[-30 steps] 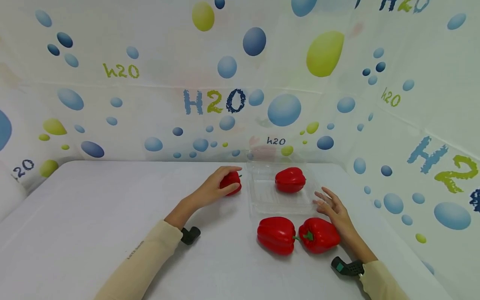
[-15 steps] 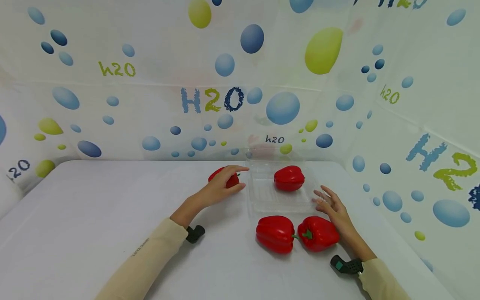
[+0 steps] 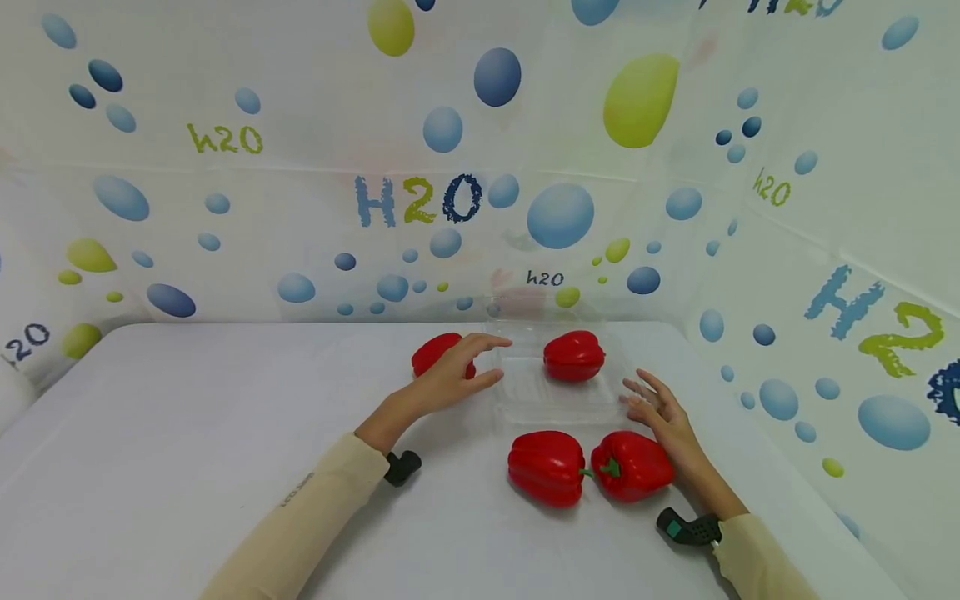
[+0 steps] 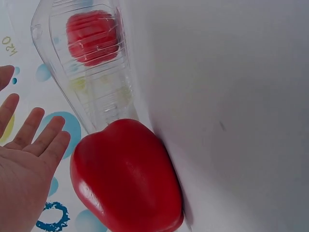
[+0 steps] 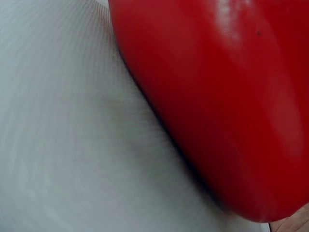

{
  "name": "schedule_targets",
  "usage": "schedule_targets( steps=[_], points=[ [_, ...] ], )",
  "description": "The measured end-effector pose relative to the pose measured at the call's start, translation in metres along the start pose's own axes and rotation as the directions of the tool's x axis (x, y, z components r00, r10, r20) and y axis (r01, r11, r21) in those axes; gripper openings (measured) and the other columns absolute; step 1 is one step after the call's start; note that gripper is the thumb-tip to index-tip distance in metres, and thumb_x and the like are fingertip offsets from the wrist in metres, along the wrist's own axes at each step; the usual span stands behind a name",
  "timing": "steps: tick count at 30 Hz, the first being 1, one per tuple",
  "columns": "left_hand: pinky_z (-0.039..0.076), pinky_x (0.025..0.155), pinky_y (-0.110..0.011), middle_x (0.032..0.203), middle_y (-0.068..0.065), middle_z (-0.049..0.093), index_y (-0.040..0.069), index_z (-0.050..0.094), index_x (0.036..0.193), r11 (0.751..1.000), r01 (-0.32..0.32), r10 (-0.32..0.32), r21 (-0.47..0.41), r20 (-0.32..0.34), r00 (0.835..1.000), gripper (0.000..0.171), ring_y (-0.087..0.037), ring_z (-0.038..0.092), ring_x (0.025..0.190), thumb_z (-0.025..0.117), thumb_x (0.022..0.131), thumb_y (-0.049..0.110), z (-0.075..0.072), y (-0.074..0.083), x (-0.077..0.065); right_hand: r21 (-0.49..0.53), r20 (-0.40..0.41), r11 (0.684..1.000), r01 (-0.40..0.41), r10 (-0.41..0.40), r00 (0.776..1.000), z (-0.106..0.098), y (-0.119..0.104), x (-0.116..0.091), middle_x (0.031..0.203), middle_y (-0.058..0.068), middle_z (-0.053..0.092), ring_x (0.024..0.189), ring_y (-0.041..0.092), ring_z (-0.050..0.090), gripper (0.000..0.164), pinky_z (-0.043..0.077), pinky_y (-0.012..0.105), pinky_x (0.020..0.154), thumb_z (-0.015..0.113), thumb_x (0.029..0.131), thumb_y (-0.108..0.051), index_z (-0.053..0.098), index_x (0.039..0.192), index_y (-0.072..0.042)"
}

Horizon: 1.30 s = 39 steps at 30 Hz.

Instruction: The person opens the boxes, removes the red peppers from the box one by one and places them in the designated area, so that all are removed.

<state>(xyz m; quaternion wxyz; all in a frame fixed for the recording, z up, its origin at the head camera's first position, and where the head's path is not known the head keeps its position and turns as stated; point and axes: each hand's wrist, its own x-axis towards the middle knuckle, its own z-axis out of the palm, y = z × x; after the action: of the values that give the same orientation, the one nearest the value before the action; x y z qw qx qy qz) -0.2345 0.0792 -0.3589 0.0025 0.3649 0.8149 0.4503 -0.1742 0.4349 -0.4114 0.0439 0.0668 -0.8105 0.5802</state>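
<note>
A clear plastic container (image 3: 519,392) stands towards the back of the table, holding one red bell pepper (image 3: 573,357). My left hand (image 3: 450,375) is at the container's left side, fingers spread and extended towards it. Behind that hand, another red bell pepper (image 3: 432,352) lies on the table, partly hidden; in the left wrist view this pepper (image 4: 128,179) sits apart from the open palm. At the container's right side my right hand (image 3: 667,421) is relaxed, fingertips close to the wall. Two more bell peppers, a left one (image 3: 546,468) and a right one (image 3: 633,467), lie in front.
A white cloth covers the table (image 3: 247,450). The patterned backdrop (image 3: 330,108) rises right behind the table and along its right side. Black wrist devices, one on the left (image 3: 403,468) and one on the right (image 3: 688,529), hang close over the cloth.
My left hand has come off the left bell pepper and moved right to the container's edge; that pepper shows more on the hand's left. The right hand stays put.
</note>
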Motion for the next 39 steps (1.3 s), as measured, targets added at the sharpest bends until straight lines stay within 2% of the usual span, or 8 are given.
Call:
schedule_targets(
  steps=[4, 11, 19, 29, 35, 39],
  points=[
    [0.048, 0.1, -0.046, 0.144, -0.009, 0.045, 0.013, 0.046, 0.143, 1.0, 0.02, -0.02, -0.001, 0.007, 1.0, 0.051, -0.033, 0.044, 0.131, 0.064, 0.095, 0.017, 0.003, 0.002, 0.005, -0.001, -0.006, 1.0, -0.008, 0.008, 1.0, 0.0, 0.0, 0.0, 0.154, 0.021, 0.033, 0.108, -0.01, 0.055, 0.067, 0.046, 0.013, 0.09, 0.052, 0.102, -0.027, 0.015, 0.156, -0.01],
    [0.046, 0.101, -0.051, 0.148, -0.005, 0.041, 0.019, 0.044, 0.144, 0.995, 0.092, -0.09, -0.047, 0.034, 0.995, 0.051, -0.028, 0.044, 0.133, 0.062, 0.096, 0.02, 0.008, 0.001, 0.013, 0.008, -0.008, 1.0, -0.01, 0.01, 1.0, 0.0, 0.003, 0.0, 0.154, 0.022, 0.032, 0.11, -0.009, 0.056, 0.066, 0.047, 0.014, 0.09, 0.05, 0.102, -0.027, 0.015, 0.155, -0.009],
    [0.047, 0.101, -0.047, 0.148, -0.004, 0.041, 0.019, 0.044, 0.144, 0.993, 0.087, -0.083, -0.081, 0.049, 0.995, 0.051, -0.026, 0.045, 0.133, 0.062, 0.096, 0.02, 0.013, 0.003, 0.02, 0.0, -0.013, 1.0, -0.01, 0.01, 1.0, 0.0, 0.004, 0.0, 0.154, 0.021, 0.033, 0.11, -0.008, 0.056, 0.066, 0.047, 0.014, 0.09, 0.05, 0.102, -0.027, 0.016, 0.156, -0.011],
    [0.048, 0.1, -0.043, 0.146, -0.002, 0.043, 0.02, 0.046, 0.143, 0.994, 0.086, -0.083, -0.066, 0.044, 0.996, 0.049, -0.023, 0.045, 0.132, 0.062, 0.097, 0.021, 0.022, 0.0, 0.028, -0.003, -0.012, 1.0, -0.017, 0.017, 1.0, 0.0, 0.002, 0.002, 0.154, 0.023, 0.033, 0.109, -0.009, 0.056, 0.065, 0.047, 0.014, 0.09, 0.05, 0.103, -0.027, 0.016, 0.155, -0.01],
    [0.042, 0.105, -0.051, 0.145, -0.005, 0.044, 0.018, 0.046, 0.143, 0.995, 0.073, -0.068, -0.073, 0.07, 0.995, 0.049, -0.025, 0.043, 0.133, 0.061, 0.097, 0.017, 0.026, 0.001, 0.035, -0.006, -0.012, 1.0, -0.017, 0.017, 1.0, 0.0, 0.001, 0.003, 0.154, 0.021, 0.033, 0.11, -0.007, 0.056, 0.065, 0.046, 0.013, 0.09, 0.051, 0.102, -0.028, 0.017, 0.155, -0.012],
    [0.041, 0.106, -0.05, 0.144, -0.006, 0.044, 0.016, 0.045, 0.144, 0.996, 0.071, -0.066, -0.062, 0.075, 0.995, 0.049, -0.026, 0.043, 0.133, 0.06, 0.097, 0.017, 0.029, 0.0, 0.039, -0.007, -0.01, 1.0, -0.017, 0.016, 1.0, 0.0, 0.001, 0.003, 0.154, 0.02, 0.033, 0.11, -0.008, 0.056, 0.066, 0.046, 0.013, 0.09, 0.051, 0.102, -0.028, 0.016, 0.156, -0.012]
  ],
)
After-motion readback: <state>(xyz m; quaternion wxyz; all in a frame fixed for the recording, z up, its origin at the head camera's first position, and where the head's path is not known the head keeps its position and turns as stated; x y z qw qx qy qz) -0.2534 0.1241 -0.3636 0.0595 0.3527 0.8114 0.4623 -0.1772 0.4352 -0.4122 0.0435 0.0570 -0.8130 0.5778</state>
